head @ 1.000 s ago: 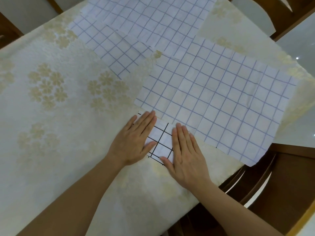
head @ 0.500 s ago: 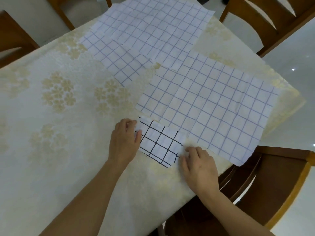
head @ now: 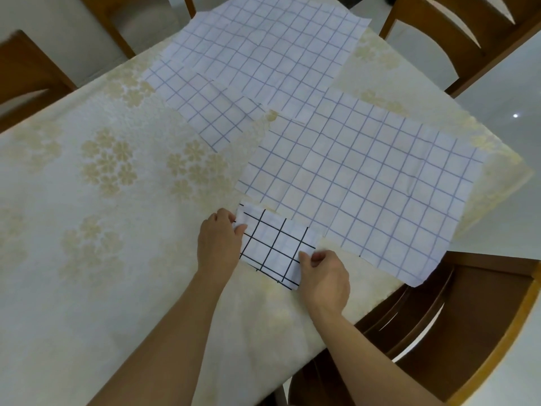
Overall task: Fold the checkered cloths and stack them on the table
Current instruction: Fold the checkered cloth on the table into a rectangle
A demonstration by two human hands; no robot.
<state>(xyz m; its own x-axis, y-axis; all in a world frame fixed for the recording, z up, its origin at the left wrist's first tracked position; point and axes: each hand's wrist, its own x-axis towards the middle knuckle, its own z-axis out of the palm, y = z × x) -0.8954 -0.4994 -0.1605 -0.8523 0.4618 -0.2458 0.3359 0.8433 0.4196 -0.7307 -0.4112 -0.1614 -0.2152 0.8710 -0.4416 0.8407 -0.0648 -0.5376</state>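
A small folded white cloth with black grid lines [head: 275,244] lies near the table's front right edge. My left hand [head: 218,244] pinches its left end between thumb and fingers. My right hand [head: 325,276] pinches its right front corner. Three unfolded white cloths with thin blue grid lines lie flat beyond it: one to the right [head: 366,183], one in the middle [head: 205,109] and one at the far edge [head: 269,42]. The right one overlaps the folded cloth's far edge.
The table wears a cream tablecloth with gold flower patterns [head: 102,186]. Wooden chairs stand around it: one at the front right [head: 468,332], one at the far right [head: 456,27], others at the far left [head: 26,71]. The table's right edge runs close to my right hand.
Both hands went from pressing flat on the folded black-grid cloth to pinching its two ends. The view has shifted, showing more of the far table and chairs.
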